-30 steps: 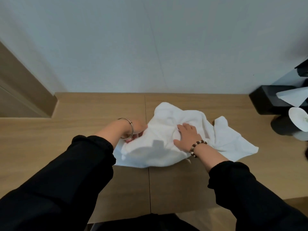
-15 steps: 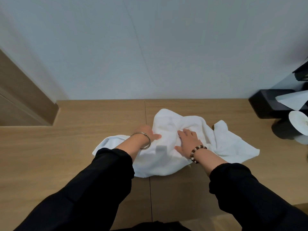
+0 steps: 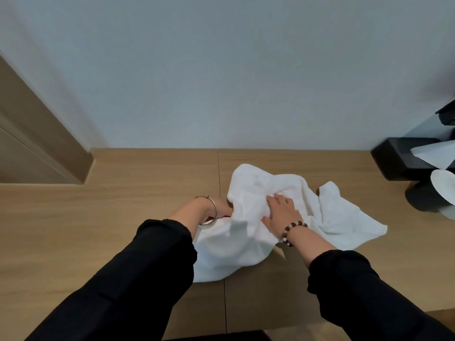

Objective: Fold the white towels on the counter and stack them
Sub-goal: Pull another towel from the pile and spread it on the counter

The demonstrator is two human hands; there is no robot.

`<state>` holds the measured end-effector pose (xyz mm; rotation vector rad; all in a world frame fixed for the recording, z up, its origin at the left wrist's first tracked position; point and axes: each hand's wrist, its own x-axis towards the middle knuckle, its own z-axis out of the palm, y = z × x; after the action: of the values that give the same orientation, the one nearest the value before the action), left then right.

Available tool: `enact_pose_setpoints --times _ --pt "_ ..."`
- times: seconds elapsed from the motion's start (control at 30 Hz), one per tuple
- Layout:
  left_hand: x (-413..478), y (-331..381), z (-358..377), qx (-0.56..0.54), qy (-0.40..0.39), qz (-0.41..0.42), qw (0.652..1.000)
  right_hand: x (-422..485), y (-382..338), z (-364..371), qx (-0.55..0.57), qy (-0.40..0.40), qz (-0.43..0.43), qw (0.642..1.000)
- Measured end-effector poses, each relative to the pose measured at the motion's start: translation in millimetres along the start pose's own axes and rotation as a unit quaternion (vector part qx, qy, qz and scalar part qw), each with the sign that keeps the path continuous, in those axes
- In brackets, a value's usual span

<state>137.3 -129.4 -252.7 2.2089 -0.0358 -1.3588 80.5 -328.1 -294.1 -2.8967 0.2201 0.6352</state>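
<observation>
Wooden desk (image 3: 123, 217) by pale wall (image 3: 221, 70): right hand (image 3: 283, 212) presses crumpled white towel (image 3: 246, 244) down, probably pinning it, left hand (image 3: 221, 209) reaches under its fold, fingers hidden.

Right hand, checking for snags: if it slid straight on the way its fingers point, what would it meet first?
Likely the bunched white towel, humped just beyond the fingertips of the right hand resting on it; then bare counter.

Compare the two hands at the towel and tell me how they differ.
The left hand is tucked under a fold of the white towel and mostly hidden. The right hand lies on top in full view. The left wrist wears a metal bangle, the right a beaded bracelet. Both hands touch the towel.
</observation>
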Motion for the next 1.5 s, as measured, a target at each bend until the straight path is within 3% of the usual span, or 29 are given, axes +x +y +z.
enact_pose_setpoints --times 0.1,0.33,0.47,0.57,0.67,0.7,0.73,0.77,0.83,0.9,1.0,1.07,1.1,1.23,1.33,1.43,1.5 --pt "0 2 7 0.028 0.006 -0.004 1.0 -1 0 -1 0.001 0.0 -0.006 1.0" --pt "-7 -10 -5 0.011 0.116 -0.024 0.993 -6 -1 3 0.017 0.007 0.008 1.0" --pt "-11 -23 -21 -0.107 0.233 -0.024 0.966 -7 -1 5 0.015 0.014 0.014 1.0" --pt "-15 -47 -49 -0.227 0.373 -0.08 0.896 -7 -1 5 0.02 0.029 0.022 0.999" --pt "-22 -78 -70 -0.374 0.515 -0.113 0.763 -10 -4 4 0.003 0.05 0.037 0.998" --pt "-25 -87 -73 -0.382 0.556 -0.115 0.729 -11 -7 4 -0.011 0.048 0.049 0.998" --pt "-28 -92 -72 -0.364 0.58 -0.113 0.72 -12 -11 5 -0.027 0.044 0.065 0.997" --pt "-28 -97 -70 -0.295 0.608 -0.103 0.73 -12 -14 5 -0.04 0.042 0.081 0.995" --pt "-24 -96 -59 -0.055 0.633 -0.048 0.771 -11 -22 7 -0.052 0.061 0.093 0.992" --pt "-15 -86 -41 0.163 0.547 0.03 0.82 -11 -30 11 -0.051 0.095 0.055 0.993" --pt "1 -79 1 0.307 0.339 0.138 0.878 -14 -37 23 -0.069 0.04 -0.032 0.996" --pt "6 -84 24 0.318 0.25 0.139 0.904 -15 -38 26 -0.079 0.007 -0.042 0.996" --pt "7 -87 30 0.317 0.243 0.127 0.908 -15 -38 24 -0.074 0.009 -0.045 0.996" --pt "-1 -85 24 0.314 0.371 0.066 0.871 -24 -42 17 -0.042 0.004 -0.116 0.992" --pt "-3 -79 12 0.318 0.43 0.026 0.844 -36 -52 14 0.084 -0.024 -0.186 0.979" --pt "2 -73 16 0.276 0.48 0.089 0.828 -39 -51 5 0.176 0.084 -0.185 0.963" --pt "7 -62 28 0.234 0.48 0.157 0.831 -32 -39 -4 0.123 0.192 -0.131 0.965"
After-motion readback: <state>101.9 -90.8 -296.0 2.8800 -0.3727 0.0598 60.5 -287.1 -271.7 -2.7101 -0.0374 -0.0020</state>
